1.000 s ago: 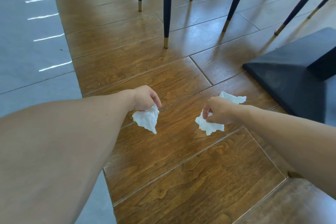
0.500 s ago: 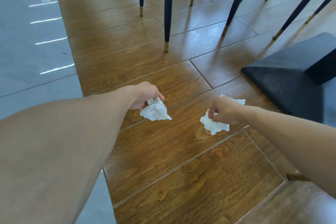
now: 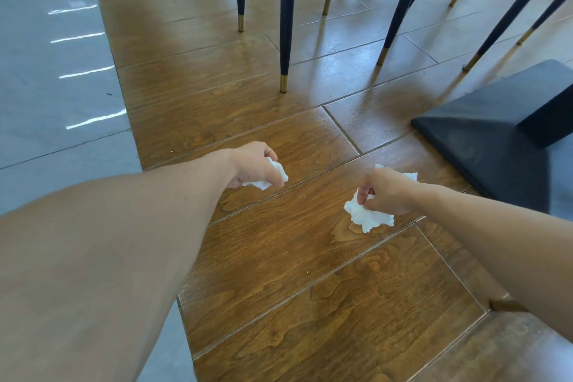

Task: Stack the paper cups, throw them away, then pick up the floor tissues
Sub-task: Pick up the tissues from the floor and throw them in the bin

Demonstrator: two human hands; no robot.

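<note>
Fingers of the left hand (image 3: 252, 164) are curled tight around a crumpled white tissue (image 3: 273, 175), which half a second ago fanned out below the thumb and is now mostly tucked into the fist, only a corner showing toward 4 o'clock. At 3 o'clock from it, well apart, the right hand (image 3: 387, 192) pinches a second tissue (image 3: 367, 217) between thumb and fingertips, much as before; its bulk hangs toward 7 o'clock over the wooden floor (image 3: 279, 257). Dark chair legs (image 3: 284, 40) stand at 12 o'clock, a black table base (image 3: 496, 133) at 2 o'clock.
</note>
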